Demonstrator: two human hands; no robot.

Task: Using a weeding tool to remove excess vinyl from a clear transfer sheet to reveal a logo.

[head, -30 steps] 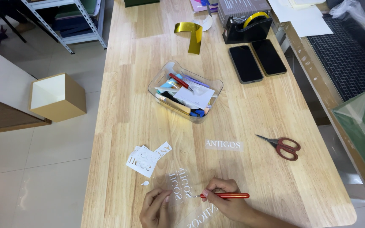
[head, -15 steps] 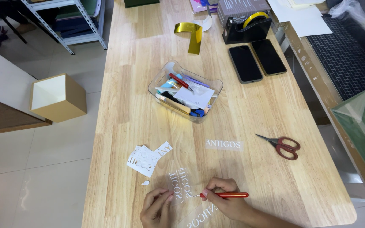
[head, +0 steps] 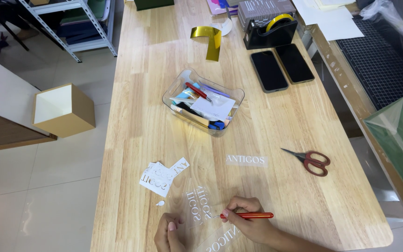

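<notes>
Right hand [head: 246,219] low at the near edge of the wooden table [head: 164,74], fingers pinched round a red-handled weeding tool [head: 250,215], its thin metal tip touching the clear film sheet with white lettering [head: 199,205]. Left hand [head: 168,232] just beside it, fingertips pressed down flat on the film's near-left part, holding nothing, only pinning.

Doing this bit well, by the look of it: keeping the tip shallow so only unwanted vinyl lifts, keeping the pinning hand close to the point so the film stays put, working slowly round the thin strokes of the letters.

Scraps of white backing [head: 162,175] lying just left of the film, one tiny offcut [head: 160,203] near the left hand. A finished lettering strip [head: 246,160] lying apart toward the middle, red-handled scissors [head: 311,160] further right, blades together.

On to containers: clear plastic tub [head: 173,91] mid-table, crowded with a red pen-like tool, white cards, blue and dark bits; exact contents beyond that hard to tell. Black tape dispenser [head: 269,33] at the far end carrying a yellow roll. Open cardboard box [head: 64,109] down on the floor left of the table, white inside, nothing visible in it
</notes>
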